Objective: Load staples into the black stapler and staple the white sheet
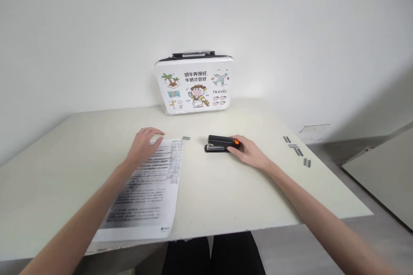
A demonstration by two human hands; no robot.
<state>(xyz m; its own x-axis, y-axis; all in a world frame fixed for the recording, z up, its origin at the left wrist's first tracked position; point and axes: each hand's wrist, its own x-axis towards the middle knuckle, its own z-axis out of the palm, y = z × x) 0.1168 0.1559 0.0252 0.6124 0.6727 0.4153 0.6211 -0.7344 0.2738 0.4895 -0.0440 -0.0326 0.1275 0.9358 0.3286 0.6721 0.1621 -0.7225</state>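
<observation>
My right hand (247,151) is wrapped around the rear end of a black stapler (221,141) with an orange tab, which rests on the table. The stapler's front points left, and a gap shows between its upper arm and base. My left hand (145,142) is at the top edge of a printed sheet of paper (146,197), its thumb and fingers apart. Part of the sheet lies under my left forearm. Grey marks run down the sheet's right edge; whether they are staples or print I cannot tell. A small strip of staples (186,138) lies just beyond the sheet's top right corner.
Several more staple strips (299,152) lie near the table's right edge. At the back, a white cartoon-printed case (195,88) with a black handle stands upright against the wall. The pale table (219,197) ends just in front of my dark-clothed legs.
</observation>
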